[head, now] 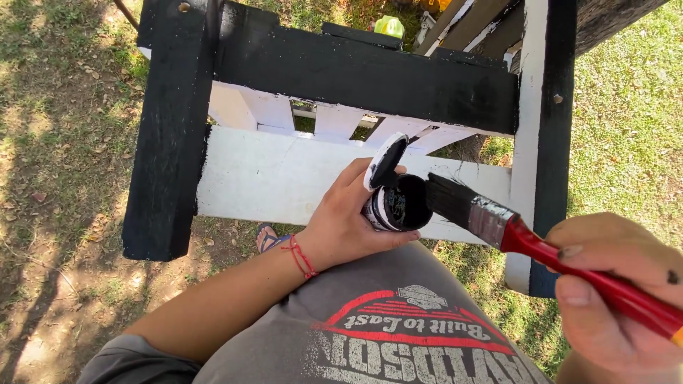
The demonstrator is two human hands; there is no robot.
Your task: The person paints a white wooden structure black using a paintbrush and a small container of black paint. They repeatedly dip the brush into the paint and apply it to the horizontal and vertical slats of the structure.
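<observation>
The left hand (341, 224) grips a small paint can (395, 204); at its three o'clock, the right hand (612, 291) grips a red-handled brush (512, 231), bristles at the can's rim.

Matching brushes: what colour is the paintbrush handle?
Red, on the paintbrush in the right hand; head view.

Red-handled brush (541, 249), black paint tin (398, 206), black-and-white wooden frame (284, 171), green grass (626, 128).

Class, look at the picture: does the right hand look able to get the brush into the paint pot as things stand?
Probably yes. The right hand holds the brush with its bristles at the open mouth of the paint pot; the left hand tilts the pot towards it, lid folded back.
</observation>
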